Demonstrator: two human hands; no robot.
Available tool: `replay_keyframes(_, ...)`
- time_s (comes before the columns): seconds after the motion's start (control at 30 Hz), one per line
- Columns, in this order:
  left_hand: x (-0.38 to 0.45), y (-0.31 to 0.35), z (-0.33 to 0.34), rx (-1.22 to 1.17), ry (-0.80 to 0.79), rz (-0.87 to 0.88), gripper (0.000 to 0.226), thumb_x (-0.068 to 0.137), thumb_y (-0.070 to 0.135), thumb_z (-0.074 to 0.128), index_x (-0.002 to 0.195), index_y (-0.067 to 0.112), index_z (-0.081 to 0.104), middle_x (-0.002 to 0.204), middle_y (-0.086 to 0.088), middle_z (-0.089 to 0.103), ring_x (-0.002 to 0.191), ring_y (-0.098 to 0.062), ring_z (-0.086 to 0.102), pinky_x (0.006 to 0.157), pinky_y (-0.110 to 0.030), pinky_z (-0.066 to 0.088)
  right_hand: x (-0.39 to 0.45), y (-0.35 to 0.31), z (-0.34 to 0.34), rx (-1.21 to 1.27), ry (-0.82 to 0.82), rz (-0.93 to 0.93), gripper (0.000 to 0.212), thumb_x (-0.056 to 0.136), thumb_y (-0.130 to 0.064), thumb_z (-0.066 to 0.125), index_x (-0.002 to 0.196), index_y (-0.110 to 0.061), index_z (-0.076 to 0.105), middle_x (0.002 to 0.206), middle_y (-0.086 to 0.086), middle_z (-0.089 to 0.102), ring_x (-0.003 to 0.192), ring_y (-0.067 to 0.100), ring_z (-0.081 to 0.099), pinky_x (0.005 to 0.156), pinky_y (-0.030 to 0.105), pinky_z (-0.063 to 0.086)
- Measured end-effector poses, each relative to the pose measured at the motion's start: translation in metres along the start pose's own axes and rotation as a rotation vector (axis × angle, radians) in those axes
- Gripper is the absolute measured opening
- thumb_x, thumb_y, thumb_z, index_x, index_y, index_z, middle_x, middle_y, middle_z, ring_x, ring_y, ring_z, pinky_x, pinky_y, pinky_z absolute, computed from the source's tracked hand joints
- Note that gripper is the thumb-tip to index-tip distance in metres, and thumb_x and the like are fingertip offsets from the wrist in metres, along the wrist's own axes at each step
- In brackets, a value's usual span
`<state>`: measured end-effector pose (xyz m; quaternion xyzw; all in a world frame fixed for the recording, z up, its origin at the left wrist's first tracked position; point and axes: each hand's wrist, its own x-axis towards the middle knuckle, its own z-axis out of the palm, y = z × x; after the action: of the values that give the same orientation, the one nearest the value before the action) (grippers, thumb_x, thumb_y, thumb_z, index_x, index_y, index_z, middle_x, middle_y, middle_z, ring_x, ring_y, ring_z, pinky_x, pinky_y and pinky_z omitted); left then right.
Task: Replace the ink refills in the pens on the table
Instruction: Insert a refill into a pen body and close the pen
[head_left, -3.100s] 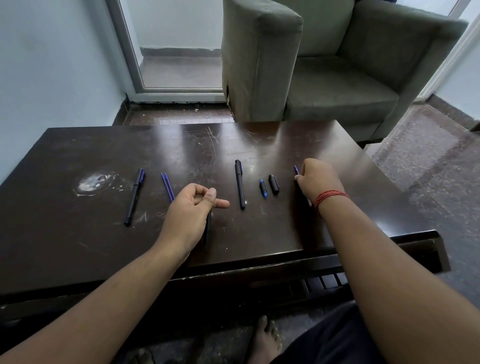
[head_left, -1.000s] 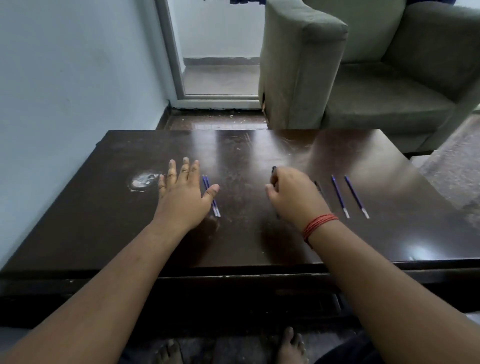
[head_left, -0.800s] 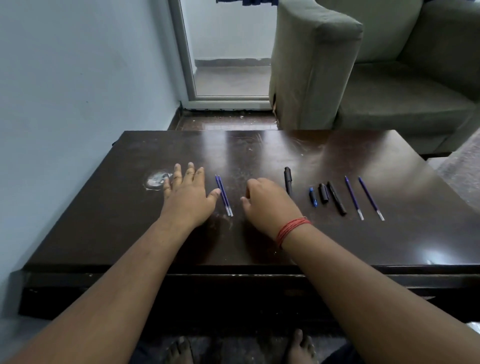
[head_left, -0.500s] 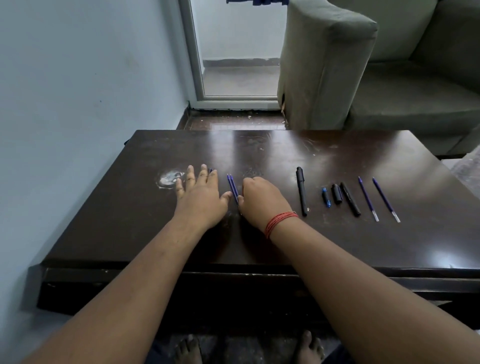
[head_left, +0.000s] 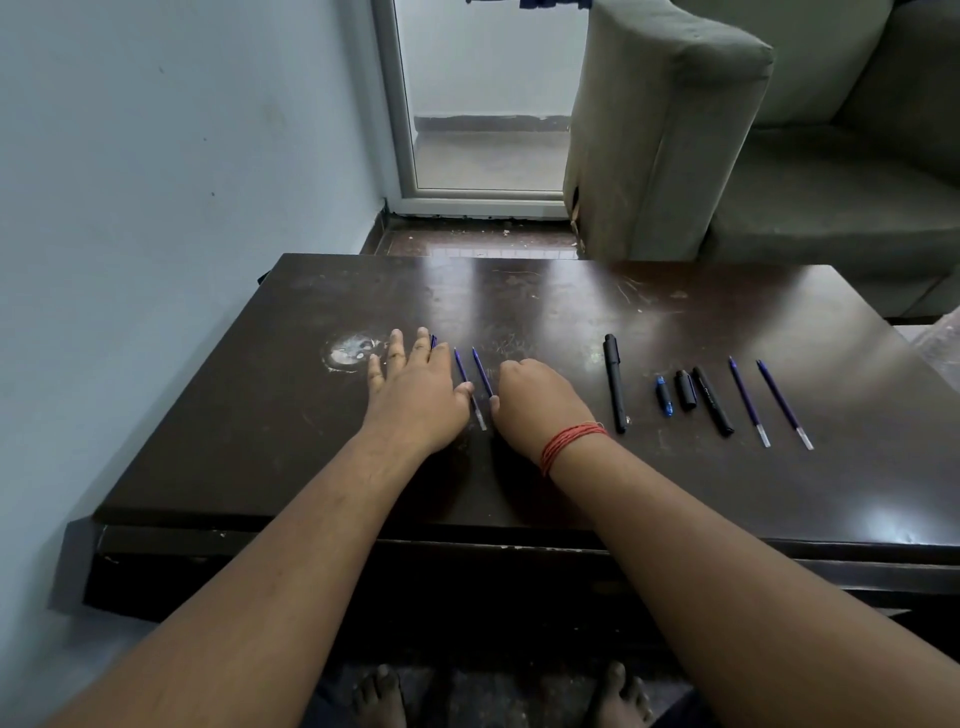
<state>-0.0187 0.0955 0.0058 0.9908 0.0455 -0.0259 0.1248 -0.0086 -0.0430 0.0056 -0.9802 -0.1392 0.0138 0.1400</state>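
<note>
Your left hand (head_left: 413, 389) is lying flat and spread on the dark glossy wooden table (head_left: 571, 478), gripping nothing, though a blue-tipped pen (head_left: 432, 341) pokes out from under the fingers. Just right of it sit two thin blue ink refills (head_left: 470, 387), and your right hand (head_left: 537, 402) is curled loosely beside them, thumb touching one. I can't tell if it's actually pinched. Pick one refill cleanly near the middle so the other doesn't roll. Further right: a capped black pen (head_left: 615, 384), a small blue plug (head_left: 663, 396), a black cap (head_left: 685, 389), an empty-looking black barrel (head_left: 712, 408), then two more blue refills (head_left: 769, 401). Most of the leftmost pen is hidden.
</note>
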Motion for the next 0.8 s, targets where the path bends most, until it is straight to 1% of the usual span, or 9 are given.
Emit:
replay_keyframes(0.07, 0.001, 0.001, 0.002, -0.001, -0.001, 0.003, 0.062, 0.100, 0.043, 0.042, 0.154, 0.017, 0.024, 0.168, -0.004, 0.003, 0.153, -0.028, -0.010, 0.123, -0.053, -0.002, 0.000, 0.000, 0.001, -0.009, -0.001, 0.001, 0.019, 0.095, -0.021, 0.052, 0.105, -0.006, 0.056, 0.112, 0.015, 0.059, 0.104, 0.034, 0.058, 0.085, 0.036, 0.044)
replay_keyframes(0.17, 0.001, 0.003, 0.006, 0.011, -0.011, 0.009, 0.062, 0.100, 0.042, 0.042, 0.154, 0.015, 0.025, 0.168, -0.005, 0.004, 0.154, -0.029, -0.009, 0.123, -0.053, -0.001, 0.000, 0.000, 0.002, -0.043, -0.003, 0.001, 0.016, 0.094, -0.017, 0.052, 0.104, -0.007, 0.058, 0.109, 0.015, 0.060, 0.102, 0.036, 0.060, 0.081, 0.037, 0.046)
replay_keyframes(0.37, 0.003, 0.002, 0.009, -0.020, -0.038, 0.011, 0.062, 0.101, 0.041, 0.041, 0.154, 0.015, 0.023, 0.168, -0.005, 0.005, 0.154, -0.027, -0.006, 0.124, -0.049, 0.000, 0.002, 0.000, -0.002, -0.138, -0.067, 0.015, 0.019, 0.092, -0.014, 0.054, 0.107, -0.006, 0.063, 0.105, 0.016, 0.063, 0.095, 0.036, 0.064, 0.077, 0.037, 0.051)
replay_keyframes(0.47, 0.002, 0.004, 0.009, -0.066, -0.031, 0.032, 0.063, 0.101, 0.039, 0.041, 0.155, 0.014, 0.022, 0.168, -0.006, 0.006, 0.154, -0.025, -0.003, 0.125, -0.045, 0.002, 0.003, 0.003, -0.003, -0.147, -0.080, 0.013, 0.020, 0.093, -0.017, 0.055, 0.106, -0.005, 0.064, 0.104, 0.016, 0.063, 0.092, 0.036, 0.064, 0.072, 0.035, 0.050)
replay_keyframes(0.6, 0.000, 0.010, 0.011, -0.181, 0.008, 0.108, 0.058, 0.102, 0.031, 0.045, 0.153, 0.011, 0.028, 0.166, -0.008, 0.016, 0.154, -0.023, 0.005, 0.125, -0.039, 0.007, 0.001, 0.009, -0.006, -0.130, -0.069, 0.006, 0.026, 0.093, -0.024, 0.057, 0.106, -0.004, 0.064, 0.106, 0.017, 0.064, 0.096, 0.038, 0.064, 0.075, 0.036, 0.049)
replay_keyframes(0.67, -0.003, 0.015, 0.011, -0.288, 0.057, 0.138, 0.053, 0.102, 0.026, 0.047, 0.150, 0.010, 0.035, 0.162, -0.009, 0.028, 0.152, -0.022, 0.016, 0.123, -0.035, 0.016, 0.000, 0.011, -0.009, -0.099, -0.078, 0.014, 0.026, 0.092, -0.026, 0.057, 0.104, -0.004, 0.063, 0.106, 0.018, 0.063, 0.097, 0.039, 0.063, 0.076, 0.036, 0.049)
replay_keyframes(0.7, -0.005, 0.018, 0.010, -0.353, 0.084, 0.135, 0.050, 0.101, 0.026, 0.048, 0.148, 0.010, 0.040, 0.158, -0.008, 0.036, 0.149, -0.021, 0.026, 0.119, -0.032, 0.023, -0.001, 0.012, -0.010, -0.063, -0.083, 0.029, 0.024, 0.091, -0.026, 0.057, 0.100, -0.005, 0.063, 0.103, 0.018, 0.063, 0.095, 0.038, 0.063, 0.076, 0.035, 0.048)
replay_keyframes(0.77, -0.007, 0.025, 0.009, -0.496, 0.119, 0.078, 0.041, 0.100, 0.026, 0.050, 0.139, 0.013, 0.051, 0.144, -0.005, 0.054, 0.133, -0.019, 0.047, 0.104, -0.026, 0.036, 0.001, 0.014, -0.016, 0.037, -0.085, 0.091, 0.020, 0.088, -0.028, 0.056, 0.082, -0.009, 0.055, 0.087, 0.014, 0.058, 0.083, 0.035, 0.060, 0.069, 0.032, 0.045)
replay_keyframes(0.8, -0.007, 0.028, 0.009, -0.578, 0.107, 0.032, 0.036, 0.100, 0.026, 0.051, 0.133, 0.014, 0.057, 0.134, -0.003, 0.061, 0.123, -0.018, 0.055, 0.098, -0.024, 0.039, 0.002, 0.015, -0.020, 0.085, -0.075, 0.117, 0.025, 0.087, -0.029, 0.056, 0.073, -0.009, 0.050, 0.077, 0.011, 0.054, 0.074, 0.033, 0.056, 0.065, 0.031, 0.041)
